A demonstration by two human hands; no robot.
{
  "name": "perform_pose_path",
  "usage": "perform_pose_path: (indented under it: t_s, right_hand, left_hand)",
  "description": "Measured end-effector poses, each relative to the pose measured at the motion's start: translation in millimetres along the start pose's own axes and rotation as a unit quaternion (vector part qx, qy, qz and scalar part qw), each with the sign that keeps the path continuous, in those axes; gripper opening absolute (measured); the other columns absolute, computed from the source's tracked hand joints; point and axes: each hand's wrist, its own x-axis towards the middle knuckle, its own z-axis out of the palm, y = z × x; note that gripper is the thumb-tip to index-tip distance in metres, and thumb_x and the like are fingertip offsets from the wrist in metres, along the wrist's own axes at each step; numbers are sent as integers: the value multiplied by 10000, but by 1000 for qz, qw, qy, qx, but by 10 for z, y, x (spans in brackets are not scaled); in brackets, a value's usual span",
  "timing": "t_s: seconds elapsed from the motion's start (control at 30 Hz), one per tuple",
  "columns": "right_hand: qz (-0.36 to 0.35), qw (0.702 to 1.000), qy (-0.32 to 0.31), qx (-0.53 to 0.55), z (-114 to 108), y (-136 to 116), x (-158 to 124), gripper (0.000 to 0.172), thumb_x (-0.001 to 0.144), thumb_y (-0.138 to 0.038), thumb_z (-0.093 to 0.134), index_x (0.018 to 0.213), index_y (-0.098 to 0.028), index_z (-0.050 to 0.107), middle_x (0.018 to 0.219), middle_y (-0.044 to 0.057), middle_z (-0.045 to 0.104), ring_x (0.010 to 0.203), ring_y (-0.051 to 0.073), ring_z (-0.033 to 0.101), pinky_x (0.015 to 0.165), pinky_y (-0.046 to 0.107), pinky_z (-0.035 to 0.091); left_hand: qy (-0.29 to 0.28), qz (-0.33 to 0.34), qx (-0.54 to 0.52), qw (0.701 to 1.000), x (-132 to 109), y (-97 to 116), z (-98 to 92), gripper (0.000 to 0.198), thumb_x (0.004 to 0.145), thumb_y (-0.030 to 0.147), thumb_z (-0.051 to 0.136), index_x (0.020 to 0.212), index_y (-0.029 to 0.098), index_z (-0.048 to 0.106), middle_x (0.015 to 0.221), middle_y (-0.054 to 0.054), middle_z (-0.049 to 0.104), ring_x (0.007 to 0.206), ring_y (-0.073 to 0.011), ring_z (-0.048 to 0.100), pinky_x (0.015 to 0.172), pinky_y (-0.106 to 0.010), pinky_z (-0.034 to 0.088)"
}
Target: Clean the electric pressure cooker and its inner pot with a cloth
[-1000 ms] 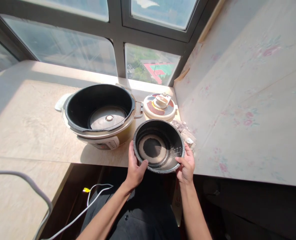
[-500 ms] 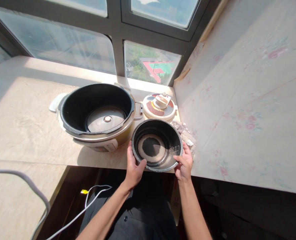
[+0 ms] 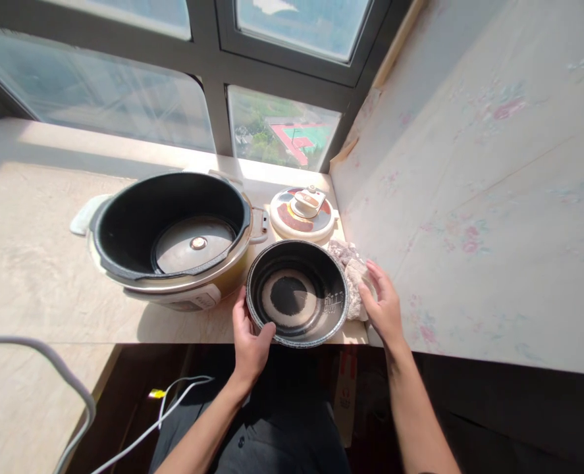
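My left hand [image 3: 251, 343] grips the rim and side of a dark inner pot [image 3: 328, 322], thumb over the edge. The pot's inside has a pale ring on its bottom and level marks on the right wall. My right hand [image 3: 384, 304] is off the pot, at the right side of a crumpled, pale cloth [image 3: 355, 289], with thumb and fingers apart. I cannot tell whether its fingertips touch the cloth. To the left stands the electric pressure cooker body [image 3: 222, 280], uncovered, with a metal heating plate [image 3: 183, 247] at its bottom.
The cooker's round lid [image 3: 299, 227] lies behind the inner pot, by the floral wall [image 3: 469, 197]. Windows [image 3: 124, 99] rise behind the stone sill [image 3: 35, 263]. A grey cable [image 3: 49, 355] crosses the lower left, and the sill's front edge is close to the pot.
My right hand has let go of the inner pot and moved right to the cloth. My left hand keeps its grip. The view has shifted slightly.
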Motion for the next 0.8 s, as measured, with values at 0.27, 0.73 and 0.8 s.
perform_pose_path:
  t_s: [0.27, 0.73, 0.8]
  right_hand:
    - [47, 882, -245, -401, 363, 269, 524, 686, 981, -351, 476, 1576, -42, 330, 1567, 277, 418, 1462, 389, 407, 1171, 509, 365]
    - [94, 860, -257, -431, 483, 70, 428, 352, 1034, -286, 380, 1194, -201, 683, 1095, 138, 753, 1057, 303, 702, 863, 353, 499]
    - [87, 868, -258, -415, 433, 71, 297, 337, 1021, -303, 399, 1128, -227, 710, 1093, 117, 760, 1041, 298, 707, 837, 342, 502]
  left_hand:
    - [13, 11, 51, 999, -8, -5, -23, 912, 692, 173, 712, 1538, 196, 371, 1576, -172, 442, 1452, -343, 457, 1209, -469, 378]
    - [-12, 52, 81, 995, 40, -71, -74, 824, 774, 255, 688, 1528, 157, 371, 1604, -189, 396, 1489, -342, 403, 1242, -490, 314]
    - [-22, 66, 96, 993, 48, -102, -106, 807, 806, 287, 691, 1538, 172, 371, 1627, -172, 374, 1512, -336, 368, 1258, -488, 279]
